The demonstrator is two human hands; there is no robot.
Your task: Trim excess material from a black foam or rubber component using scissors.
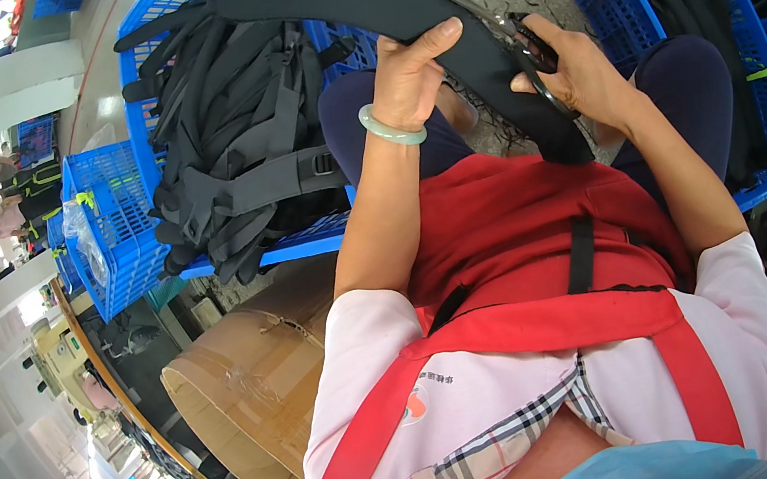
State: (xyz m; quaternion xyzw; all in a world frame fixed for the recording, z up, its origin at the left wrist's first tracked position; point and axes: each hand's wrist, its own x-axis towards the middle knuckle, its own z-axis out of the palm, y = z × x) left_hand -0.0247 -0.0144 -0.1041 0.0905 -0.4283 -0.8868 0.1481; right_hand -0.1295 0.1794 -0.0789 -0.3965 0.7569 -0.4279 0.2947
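Work on the black padded strap (489, 71) looks under way, the left hand (412, 77) gripping it and the right hand (582, 72) holding scissors (536, 46) at its edge, to the right of the blue crate (299, 248); whether the heaped straps (226, 114) in that crate are finished or waiting, I cannot tell. The held strap is broad, smooth and curved, one end arching over the crate.

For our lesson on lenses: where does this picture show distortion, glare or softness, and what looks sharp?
Head view, left: the long brown edge curves; head view, far left: pale glare, people blurred; head view, centre: left hand and black strap fairly crisp.
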